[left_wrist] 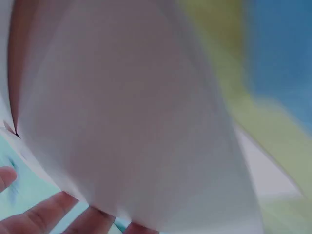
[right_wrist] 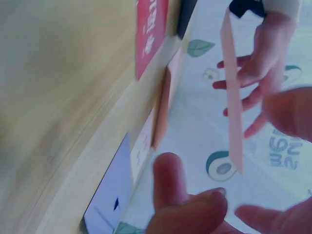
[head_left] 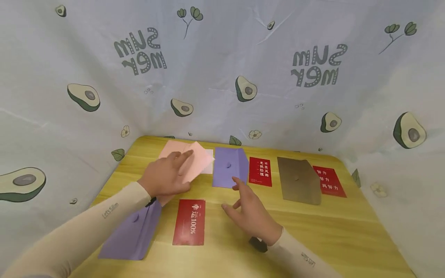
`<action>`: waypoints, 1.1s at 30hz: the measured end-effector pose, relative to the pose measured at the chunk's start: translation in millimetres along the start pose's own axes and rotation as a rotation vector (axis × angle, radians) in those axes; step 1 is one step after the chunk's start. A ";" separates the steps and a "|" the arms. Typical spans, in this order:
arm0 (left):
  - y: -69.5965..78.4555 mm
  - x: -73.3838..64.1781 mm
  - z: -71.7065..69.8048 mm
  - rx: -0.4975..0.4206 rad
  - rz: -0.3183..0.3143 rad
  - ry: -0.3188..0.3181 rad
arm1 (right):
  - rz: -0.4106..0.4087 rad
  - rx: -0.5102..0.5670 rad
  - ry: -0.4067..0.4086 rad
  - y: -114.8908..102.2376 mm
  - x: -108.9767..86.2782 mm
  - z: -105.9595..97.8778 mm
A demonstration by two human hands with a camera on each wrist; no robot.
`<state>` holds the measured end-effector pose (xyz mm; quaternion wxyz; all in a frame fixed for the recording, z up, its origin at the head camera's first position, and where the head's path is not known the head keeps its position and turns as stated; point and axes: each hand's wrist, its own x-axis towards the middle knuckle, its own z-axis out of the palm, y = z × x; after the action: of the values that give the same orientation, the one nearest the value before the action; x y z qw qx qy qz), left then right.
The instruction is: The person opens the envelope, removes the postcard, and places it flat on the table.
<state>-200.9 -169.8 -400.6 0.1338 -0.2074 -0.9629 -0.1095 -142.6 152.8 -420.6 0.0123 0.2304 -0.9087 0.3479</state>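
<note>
Head view: red card (head_left: 189,222) reads "100%"; sleeve (head_left: 111,210) reads "Let's Slim".

**Even light, wrist views blurred**

Head view: bright, diffuse, even light; only faint soft shadows under the hands on the wooden table (head_left: 313,227). No glare. Wide-angle bending at the edges curves the printed cloth backdrop (head_left: 222,69). Centre sharp.

Left wrist view: heavy blur, a pale sheet (left_wrist: 141,122) fills the frame, washed out.

Right wrist view: motion-smeared, near fingers (right_wrist: 168,183) out of focus.
</note>
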 end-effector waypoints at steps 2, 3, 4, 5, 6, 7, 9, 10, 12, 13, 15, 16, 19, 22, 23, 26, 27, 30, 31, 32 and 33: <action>24.9 -5.3 7.8 -0.002 0.064 0.009 | 0.032 0.023 0.015 0.8 -0.1 -4.5; 36.6 -8.1 11.9 0.000 0.092 0.010 | 0.049 0.039 0.024 1.2 -0.7 -6.7; 47.8 -11.6 17.0 -0.003 0.116 0.010 | 0.066 0.060 0.031 2.3 -2.3 -7.7; 58.2 -15.1 21.6 -0.002 0.135 0.008 | 0.083 0.087 0.041 3.2 -4.0 -8.5; 67.9 -18.0 26.0 0.006 0.149 0.010 | 0.096 0.122 0.051 4.1 -5.5 -9.5; 76.4 -20.6 29.8 0.020 0.165 0.017 | 0.108 0.159 0.060 4.6 -6.9 -10.4; 90.7 -23.9 34.6 0.031 0.179 0.032 | 0.130 0.234 0.077 5.6 -8.4 -12.3; 96.2 -24.7 36.7 0.037 0.185 0.045 | 0.138 0.271 0.086 5.8 -8.7 -13.2; 104.7 -25.3 40.2 0.046 0.182 0.064 | 0.155 0.326 0.105 6.5 -9.1 -15.2; 108.0 -25.1 41.4 0.042 0.182 0.072 | 0.162 0.352 0.111 6.8 -9.2 -16.3; 112.7 -24.4 43.4 0.033 0.179 0.081 | 0.172 0.393 0.121 8.0 -9.0 -18.2; 114.3 -24.4 44.1 0.030 0.177 0.081 | 0.179 0.409 0.124 8.8 -9.1 -19.1; 117.3 -25.2 45.0 0.006 0.167 0.057 | 0.201 0.468 0.110 13.4 -8.5 -21.7; 118.7 -28.3 44.1 -0.040 0.163 0.005 | 0.232 0.471 0.085 20.9 -7.5 -25.1; 119.1 -30.1 43.4 -0.061 0.166 -0.014 | 0.235 0.467 0.075 23.5 -7.4 -26.8; 119.5 -36.0 42.3 -0.104 0.191 -0.058 | 0.241 0.426 0.036 31.2 -7.7 -32.9; 119.6 -38.2 42.1 -0.106 0.203 -0.069 | 0.241 0.414 0.018 33.8 -8.1 -34.8; 118.8 -41.7 41.9 -0.081 0.248 -0.098 | 0.237 0.373 -0.051 40.6 -7.5 -40.2; 118.7 -42.4 42.6 -0.065 0.262 -0.106 | 0.237 0.364 -0.076 42.4 -7.3 -41.2; 118.6 -42.8 43.3 -0.049 0.273 -0.117 | 0.235 0.350 -0.096 44.6 -7.1 -41.5; 118.7 -42.9 44.3 -0.033 0.283 -0.128 | 0.232 0.331 -0.116 46.6 -6.8 -41.3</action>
<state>-121.7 -68.3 -436.8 0.0830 -0.3496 -0.9287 -0.0917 -162.2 212.3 -419.8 -0.1181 0.1428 -0.8588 0.4777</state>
